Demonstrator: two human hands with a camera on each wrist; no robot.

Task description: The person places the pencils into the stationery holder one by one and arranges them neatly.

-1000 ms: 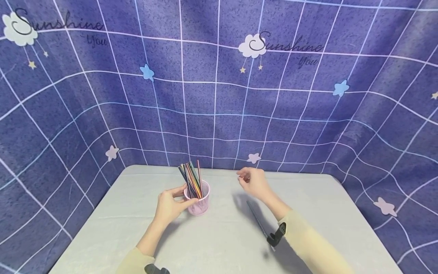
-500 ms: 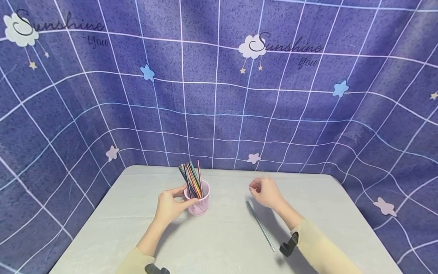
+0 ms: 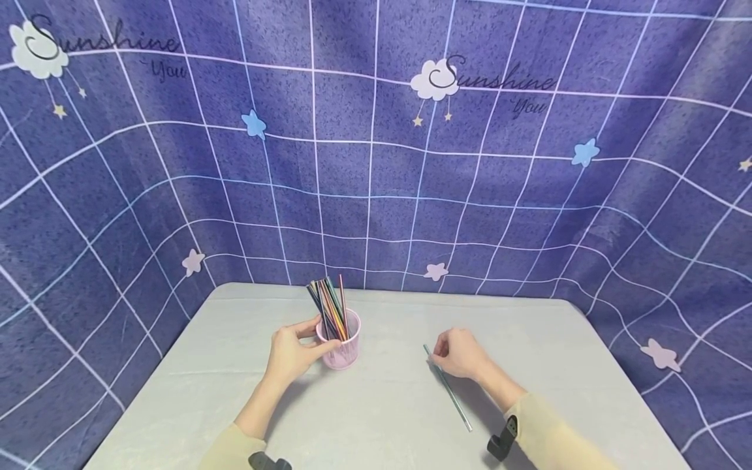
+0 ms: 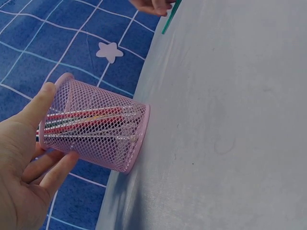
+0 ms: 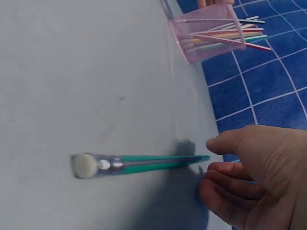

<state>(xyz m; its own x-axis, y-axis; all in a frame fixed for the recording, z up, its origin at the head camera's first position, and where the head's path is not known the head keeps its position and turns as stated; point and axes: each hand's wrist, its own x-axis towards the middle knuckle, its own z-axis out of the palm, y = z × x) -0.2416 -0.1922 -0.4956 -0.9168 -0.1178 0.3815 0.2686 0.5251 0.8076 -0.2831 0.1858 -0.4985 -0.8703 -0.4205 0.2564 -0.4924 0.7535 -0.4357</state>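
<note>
My left hand (image 3: 289, 354) holds the rim of a pink mesh pencil cup (image 3: 343, 356), thumb on the near side and fingers on the far side. Inside the upright cup, several coloured pencils (image 3: 328, 307) lean left, and through the mesh their lower parts show in the left wrist view. A single green pencil (image 3: 454, 397) lies on the table to the right, its white eraser (image 5: 86, 166) and metal band facing the right wrist camera. Over its far end hovers my right hand (image 3: 463, 354), thumb and fingers parted on either side of it in the right wrist view.
A pale grey cloth covers the table (image 3: 382, 418). Behind it and along both sides hangs a blue-purple curtain (image 3: 376, 163) with a grid, stars and clouds. Each sleeve carries a dark wrist camera (image 3: 502, 438).
My right hand has come back toward me and slightly right, moving down to the green pencil's far end. The left hand and the cup stay in place.
</note>
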